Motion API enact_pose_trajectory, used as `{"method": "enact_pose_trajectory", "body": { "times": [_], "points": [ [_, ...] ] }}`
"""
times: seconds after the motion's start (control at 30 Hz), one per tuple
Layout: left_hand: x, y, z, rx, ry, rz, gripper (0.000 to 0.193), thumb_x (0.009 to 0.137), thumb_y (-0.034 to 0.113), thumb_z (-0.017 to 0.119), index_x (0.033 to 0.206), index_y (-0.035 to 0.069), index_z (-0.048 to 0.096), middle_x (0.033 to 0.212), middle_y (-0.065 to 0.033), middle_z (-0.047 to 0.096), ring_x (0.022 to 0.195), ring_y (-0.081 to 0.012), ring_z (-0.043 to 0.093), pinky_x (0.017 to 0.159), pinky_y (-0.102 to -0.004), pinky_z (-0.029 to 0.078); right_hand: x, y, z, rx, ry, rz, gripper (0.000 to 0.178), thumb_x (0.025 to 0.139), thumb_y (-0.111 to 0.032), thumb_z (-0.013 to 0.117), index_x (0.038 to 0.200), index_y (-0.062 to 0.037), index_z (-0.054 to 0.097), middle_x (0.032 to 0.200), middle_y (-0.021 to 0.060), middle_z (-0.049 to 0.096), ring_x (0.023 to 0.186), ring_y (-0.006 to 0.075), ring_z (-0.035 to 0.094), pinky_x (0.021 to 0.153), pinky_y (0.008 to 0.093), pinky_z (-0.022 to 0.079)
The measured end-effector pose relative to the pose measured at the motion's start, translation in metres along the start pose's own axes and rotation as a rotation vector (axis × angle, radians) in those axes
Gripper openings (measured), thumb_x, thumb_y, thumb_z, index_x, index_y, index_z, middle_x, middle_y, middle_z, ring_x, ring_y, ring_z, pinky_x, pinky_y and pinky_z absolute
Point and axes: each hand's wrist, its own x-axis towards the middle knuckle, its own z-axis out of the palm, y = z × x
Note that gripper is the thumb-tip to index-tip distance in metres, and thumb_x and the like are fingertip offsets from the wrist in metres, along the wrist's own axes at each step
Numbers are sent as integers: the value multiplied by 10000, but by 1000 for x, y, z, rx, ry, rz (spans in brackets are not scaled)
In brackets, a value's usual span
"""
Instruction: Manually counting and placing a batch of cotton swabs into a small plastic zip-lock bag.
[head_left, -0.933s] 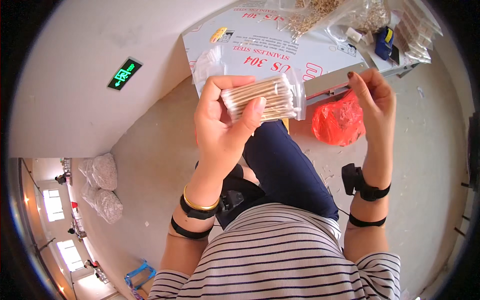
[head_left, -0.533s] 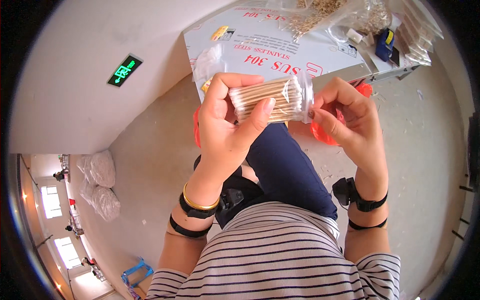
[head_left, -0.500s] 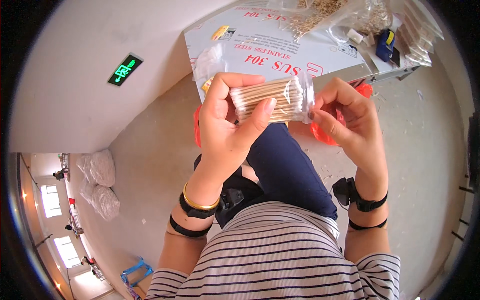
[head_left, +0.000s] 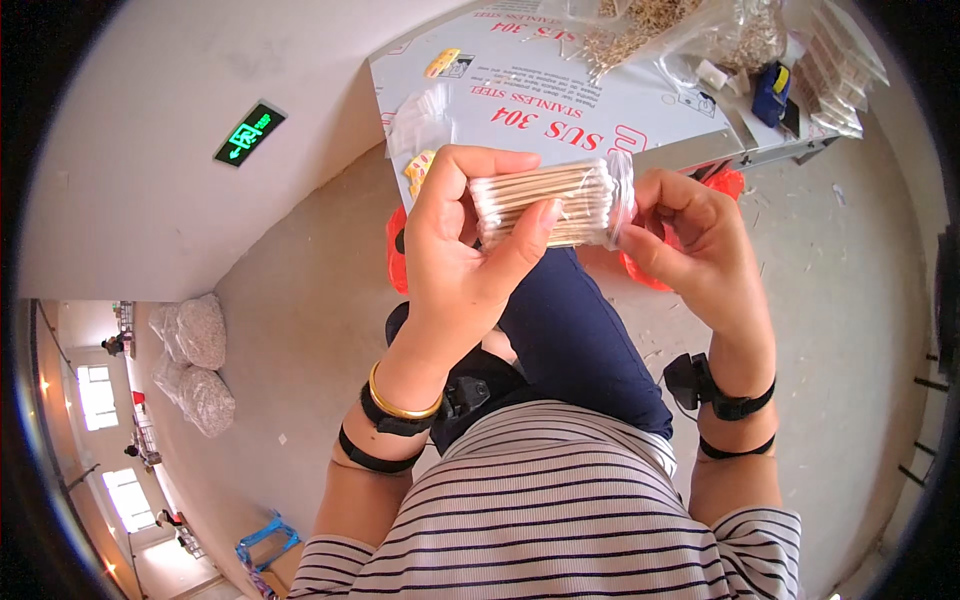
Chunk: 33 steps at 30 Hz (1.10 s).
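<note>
A clear plastic bag of cotton swabs [head_left: 545, 190], with wooden sticks and white tips, is held sideways in front of me. My left hand [head_left: 465, 225] grips the bag from the left, thumb across the front and fingers behind it. At the bag's right end, the thumb and index finger of my right hand [head_left: 690, 235] pinch the gathered clear plastic opening [head_left: 622, 200]. The other fingers of my right hand are curled.
Ahead stands a film-covered metal table [head_left: 480, 75]. On it lie clear empty bags [head_left: 422, 120], a yellow packet [head_left: 443, 63], loose swabs in a large bag [head_left: 635, 40], a dark blue object [head_left: 770, 92] and stacked clear bags [head_left: 835, 75]. Red plastic [head_left: 397, 255] hangs below the table.
The bag and my left hand have shifted slightly to the right. My right fingertips still pinch the bag's open end, moved slightly along its edge.
</note>
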Motion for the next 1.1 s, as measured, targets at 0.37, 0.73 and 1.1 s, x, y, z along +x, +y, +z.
{"method": "enact_pose_trajectory", "body": {
  "times": [0.37,0.73,1.1],
  "points": [
    [-4,1,2,185,60,73,301,912,34,753,1157,-6,583,1053,-68,678,925,-104,677,798,-254,555,2,-1,13,-216,100,-107,116,875,-12,722,947,9,633,845,-24,606,791,47,535,697,209,450],
    [-4,-3,-4,165,28,120,305,930,37,734,1184,-2,569,1063,-70,665,943,-103,669,818,-255,552,5,1,8,-208,65,-52,89,875,-18,678,943,-8,621,856,-32,597,769,36,525,680,203,423],
    [-4,2,-8,-75,35,-91,285,952,86,732,1177,7,575,1016,-57,668,864,-63,649,723,-215,559,7,-4,-16,-694,356,-318,139,827,3,678,966,-6,683,935,40,624,878,123,575,757,267,470]
  ]
}}
